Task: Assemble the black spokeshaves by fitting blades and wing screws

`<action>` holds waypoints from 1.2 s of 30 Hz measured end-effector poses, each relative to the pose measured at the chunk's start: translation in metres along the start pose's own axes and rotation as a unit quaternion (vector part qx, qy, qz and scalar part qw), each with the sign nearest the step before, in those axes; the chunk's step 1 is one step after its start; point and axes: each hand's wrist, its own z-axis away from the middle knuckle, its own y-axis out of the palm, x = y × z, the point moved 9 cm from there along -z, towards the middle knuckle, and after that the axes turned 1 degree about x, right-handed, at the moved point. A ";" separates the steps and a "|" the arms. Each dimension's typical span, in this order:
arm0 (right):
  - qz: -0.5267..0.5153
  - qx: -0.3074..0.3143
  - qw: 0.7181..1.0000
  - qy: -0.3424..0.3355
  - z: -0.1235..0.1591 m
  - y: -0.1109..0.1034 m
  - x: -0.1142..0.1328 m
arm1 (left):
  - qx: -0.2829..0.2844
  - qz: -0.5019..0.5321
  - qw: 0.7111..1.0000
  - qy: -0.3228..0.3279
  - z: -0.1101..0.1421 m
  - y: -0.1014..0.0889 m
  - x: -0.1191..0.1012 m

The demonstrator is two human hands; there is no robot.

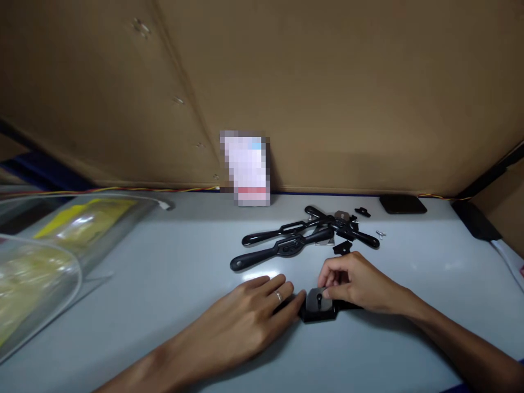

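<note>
Between both hands, toward the front of the counter (pixel 164 262), a grey slotted blade (pixel 312 301), set on the middle of a black tool (pixel 320 316). Right hand (pixel 360 281) in from the right, knuckles raised, fingers curled; clamped on the blade's upper right edge, between thumb and fingertips. Left hand (pixel 249 316) in from the lower left, palm down, fingers pointing forward and right, with a ring (pixel 279 296) on one; over the tool's left handle, though impossible to tell whether closed on it. Blade just right of the left fingertips, directly at the right ones. Tool's right handle partly beneath the right hand.

Beyond the hands, three black spare tools (pixel 256 259), crossing in a loose pile; a small black plate (pixel 342 248) near the right hand, silver screws (pixel 380 234) right of the pile. Farther back, near the cardboard wall (pixel 368 109), a black slab (pixel 403 204) and an upright, blurred white card (pixel 251 169). At far left, a clear bag (pixel 88 215) with yellow inside and a white cable (pixel 79 273).
</note>
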 end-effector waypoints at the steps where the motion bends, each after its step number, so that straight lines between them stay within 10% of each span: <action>1: 0.017 -0.018 1.000 -0.007 0.000 -0.006 0.002 | 0.001 0.001 1.000 -0.004 0.000 0.002 0.001; 7: 0.177 -0.340 0.924 0.002 0.023 -0.120 -0.003 | 0.018 0.011 1.000 -0.022 0.004 0.010 0.004; 11: 0.267 -0.425 0.864 0.036 0.032 -0.170 -0.024 | 0.020 0.016 0.999 -0.028 0.004 0.011 0.005; 27: 0.406 -0.328 0.851 0.056 -0.013 -0.164 -0.068 | -0.002 0.029 0.999 -0.035 0.002 0.009 0.006; 36: 0.305 -0.356 0.883 -0.038 0.014 -0.135 -0.003 | 0.016 0.026 0.999 -0.041 -0.001 0.005 0.007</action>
